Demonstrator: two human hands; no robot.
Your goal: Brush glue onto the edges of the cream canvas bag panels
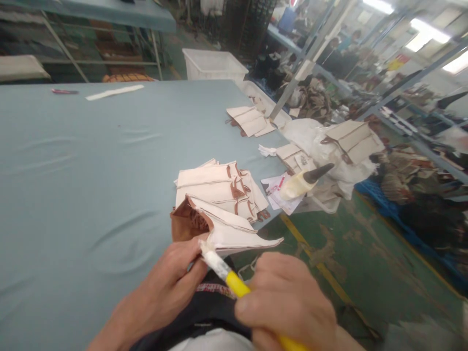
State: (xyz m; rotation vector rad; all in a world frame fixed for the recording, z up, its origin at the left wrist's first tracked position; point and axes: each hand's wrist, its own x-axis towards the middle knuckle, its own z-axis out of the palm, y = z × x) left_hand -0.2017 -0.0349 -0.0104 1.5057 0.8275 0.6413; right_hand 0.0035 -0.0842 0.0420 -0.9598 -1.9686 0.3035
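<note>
My left hand (171,273) pinches the near corner of a cream-and-brown piece (234,225), thumb against fingers, I think so that the edge stays firm under the bristles. My right hand (288,297) is wrapped round the yellow handle of a brush (227,275), fist closed well back from the tip, which probably leaves room for the whitened bristles to meet the edge at a slant. The bristle end sits right at my left fingertips (close enough that I could well smear my own thumb).

The finished-looking stack (204,183) lies just beyond the piece, on the table (91,161), its brown tabs all toward the right; I'd judge that keeps it handy yet out of the brush's way. A pale container with a dark tapering top (296,185) stands to the right, over some papers (272,195), likely there to suit my brush hand, though I can't tell what is in it.

As for the piece itself, it lies at the table's near edge, just beyond my left hand and to the far left of my right hand. Its brown side gapes at the left, while its cream flaps stretch right, past the table edge.
</note>
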